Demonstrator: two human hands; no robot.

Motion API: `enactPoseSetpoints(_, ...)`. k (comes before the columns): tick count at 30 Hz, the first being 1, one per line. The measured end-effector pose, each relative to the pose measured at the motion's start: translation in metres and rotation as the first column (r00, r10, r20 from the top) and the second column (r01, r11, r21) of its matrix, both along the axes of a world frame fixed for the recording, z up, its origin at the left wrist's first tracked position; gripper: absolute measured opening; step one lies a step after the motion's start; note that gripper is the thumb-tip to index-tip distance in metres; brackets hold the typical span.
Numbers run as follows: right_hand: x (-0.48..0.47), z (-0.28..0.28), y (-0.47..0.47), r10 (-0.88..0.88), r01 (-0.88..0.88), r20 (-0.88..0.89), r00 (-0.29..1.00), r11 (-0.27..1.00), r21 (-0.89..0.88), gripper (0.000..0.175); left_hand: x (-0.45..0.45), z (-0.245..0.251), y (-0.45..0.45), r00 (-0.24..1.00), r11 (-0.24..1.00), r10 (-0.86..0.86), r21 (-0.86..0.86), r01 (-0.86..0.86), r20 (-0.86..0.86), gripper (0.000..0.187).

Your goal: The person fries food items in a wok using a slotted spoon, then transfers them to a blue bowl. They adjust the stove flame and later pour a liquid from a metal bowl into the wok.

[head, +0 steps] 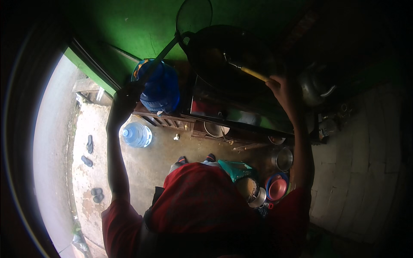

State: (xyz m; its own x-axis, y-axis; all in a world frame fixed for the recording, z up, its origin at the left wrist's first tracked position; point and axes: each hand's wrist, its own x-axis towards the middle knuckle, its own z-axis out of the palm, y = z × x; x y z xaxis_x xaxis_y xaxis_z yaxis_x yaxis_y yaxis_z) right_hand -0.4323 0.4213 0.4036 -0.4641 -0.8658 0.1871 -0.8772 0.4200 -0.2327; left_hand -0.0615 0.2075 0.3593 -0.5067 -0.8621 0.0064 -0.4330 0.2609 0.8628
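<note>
My left hand grips the long handle of a round wire-mesh strainer, whose head is raised against the green wall beside the wok's loop handle. My right hand holds the yellow handle of a utensil; its metal end is over the large dark wok. The wok sits on a stove with a glossy front. What lies inside the wok is too dark to tell. Near my left hand stands a blue plastic container.
A metal kettle stands right of the wok. On the floor are a clear blue water jug, a green basket, a metal pot and several basins. Sandals lie outside the doorway at left.
</note>
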Motion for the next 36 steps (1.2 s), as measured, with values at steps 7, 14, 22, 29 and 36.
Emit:
enactPoseSetpoints(7, 0.008, -0.011, 0.029, 0.014, -0.027, -0.101, 0.995, 0.992, -0.12, 0.028, -0.001, 0.003, 0.0, 1.0, 1.0, 0.004, 0.008, -0.004, 0.028, 0.019)
enactPoseSetpoints(14, 0.007, -0.025, 0.053, -0.023, 0.006, -0.077, 0.997, 0.974, -0.225, 0.029, 0.0, -0.001, -0.004, 0.999, 0.999, -0.032, -0.027, 0.033, 0.02, 0.02)
enactPoseSetpoints(22, -0.023, -0.005, 0.069, -0.135, 0.125, -0.139, 0.981, 0.989, -0.081, 0.032, -0.002, 0.001, -0.003, 0.998, 0.998, -0.019, 0.054, 0.016, 0.067, 0.02)
enactPoseSetpoints(29, -0.05, 0.011, 0.053, -0.07, 0.109, -0.271, 0.96, 0.985, 0.132, 0.03, -0.01, 0.0, 0.007, 0.996, 0.993, -0.087, 0.083, 0.084, 0.033, 0.021)
enactPoseSetpoints(36, -0.057, 0.018, 0.019, -0.047, 0.039, 0.015, 0.999, 0.945, 0.326, 0.026, -0.012, 0.005, 0.017, 0.991, 0.989, -0.133, 0.064, 0.131, 0.029, 0.024)
